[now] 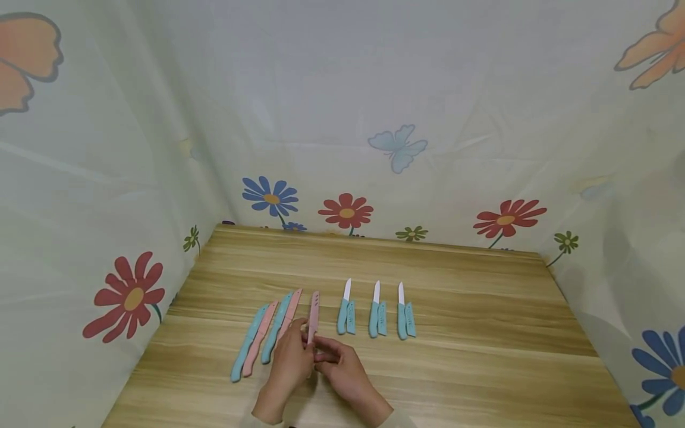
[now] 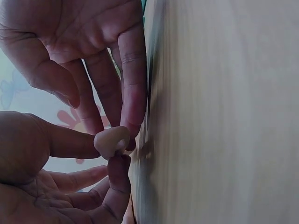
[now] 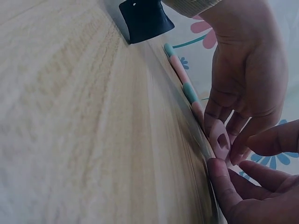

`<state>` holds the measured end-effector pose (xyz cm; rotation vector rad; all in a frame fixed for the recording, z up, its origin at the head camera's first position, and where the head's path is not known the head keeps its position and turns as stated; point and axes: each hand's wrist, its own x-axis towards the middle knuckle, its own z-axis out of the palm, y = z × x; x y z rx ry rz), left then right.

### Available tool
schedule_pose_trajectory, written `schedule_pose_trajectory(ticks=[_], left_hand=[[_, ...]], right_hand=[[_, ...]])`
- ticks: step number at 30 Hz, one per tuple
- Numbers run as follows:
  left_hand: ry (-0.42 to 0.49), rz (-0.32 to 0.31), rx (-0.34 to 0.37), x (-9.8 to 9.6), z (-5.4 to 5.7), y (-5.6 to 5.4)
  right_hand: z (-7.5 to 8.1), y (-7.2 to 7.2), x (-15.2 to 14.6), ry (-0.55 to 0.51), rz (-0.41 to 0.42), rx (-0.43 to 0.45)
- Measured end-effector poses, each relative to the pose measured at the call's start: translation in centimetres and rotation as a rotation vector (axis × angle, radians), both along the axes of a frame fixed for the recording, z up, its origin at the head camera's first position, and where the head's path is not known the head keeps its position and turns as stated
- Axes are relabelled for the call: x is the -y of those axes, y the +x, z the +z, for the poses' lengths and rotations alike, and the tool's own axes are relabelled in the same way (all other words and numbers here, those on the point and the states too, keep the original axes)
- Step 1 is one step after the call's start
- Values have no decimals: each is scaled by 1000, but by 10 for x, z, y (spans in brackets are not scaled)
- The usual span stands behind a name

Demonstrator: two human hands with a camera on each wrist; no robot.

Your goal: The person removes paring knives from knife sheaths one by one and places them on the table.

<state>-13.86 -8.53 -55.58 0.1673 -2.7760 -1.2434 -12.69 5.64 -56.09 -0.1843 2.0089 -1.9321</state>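
Note:
My left hand (image 1: 291, 358) pinches the handle of a pink knife (image 1: 314, 312) between thumb and finger. The knife's blade part is pink too, with small dark marks near its tip, and looks like a sheath; it points away from me. In the left wrist view the rounded handle end (image 2: 111, 141) shows between the pinching fingertips. From the other side my right hand (image 1: 342, 367) touches the handle end with its fingers, its thumb (image 2: 56, 81) held apart. The right wrist view shows that same contact at the pink handle (image 3: 218, 139).
Left of the hands lie several covered knives, teal (image 1: 248, 345) and pink (image 1: 260, 339) alternating. To the right lie three teal knives (image 1: 373, 315) with bare white blades, each beside a teal sheath (image 1: 382, 319). A flowered curtain (image 1: 428, 190) borders the wooden table (image 1: 481, 356).

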Motion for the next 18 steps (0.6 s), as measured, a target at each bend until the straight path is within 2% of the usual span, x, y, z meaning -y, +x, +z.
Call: schedule_pose_trajectory(ticks=[11,18], left_hand=[[22,-6,7,-2,1,0],[93,-21,18,-2,1,-2]], right_hand=[[5,0,-4,-9,-28,7],[1,-4,-6,-19,-60,-7]])
